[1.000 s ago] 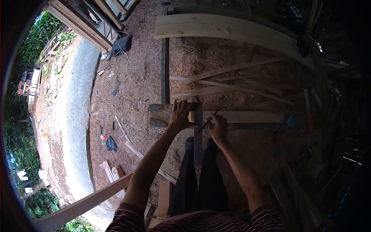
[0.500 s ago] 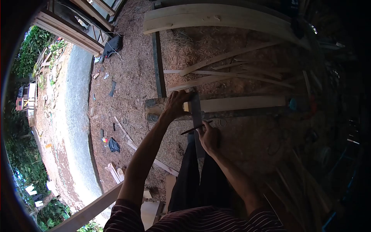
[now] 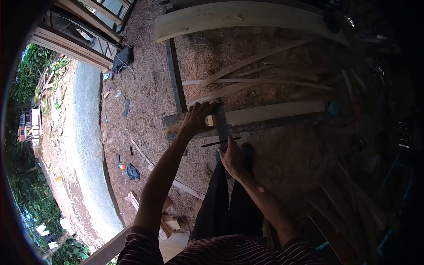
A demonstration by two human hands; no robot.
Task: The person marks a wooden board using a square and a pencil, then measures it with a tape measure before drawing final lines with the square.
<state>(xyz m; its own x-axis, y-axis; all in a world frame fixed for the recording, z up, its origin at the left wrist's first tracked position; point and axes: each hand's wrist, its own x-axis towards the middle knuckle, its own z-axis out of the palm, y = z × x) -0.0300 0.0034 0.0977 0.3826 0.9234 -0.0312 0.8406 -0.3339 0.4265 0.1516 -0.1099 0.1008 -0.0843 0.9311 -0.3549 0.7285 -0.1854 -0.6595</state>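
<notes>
A long, flat, dark blade (image 3: 222,125) lies across a pale board (image 3: 274,112) near its left end. My left hand (image 3: 197,118) curls over that end, its fingers gripping the blade's far edge. The fingertips are partly lost in shadow. Closer to my body, my right hand (image 3: 232,158) is closed at the near part of the blade. A thin, dark, pencil-like stick (image 3: 212,144) sticks out sideways from its fingers. The blade's lower end is hidden behind this hand and against my dark trousers.
The pale board rests on a dark beam (image 3: 176,126). Beyond it lie several thin wood strips (image 3: 260,62) and a wide plank (image 3: 238,18). Wood shavings cover the ground. A black bag (image 3: 133,171) lies at left, near a concrete strip (image 3: 90,132). More timber (image 3: 349,194) lies at lower right.
My right hand has moved slightly left and up along the blade, the stick still in it. My left hand stays at the board's end. The whole view has shifted a little.
</notes>
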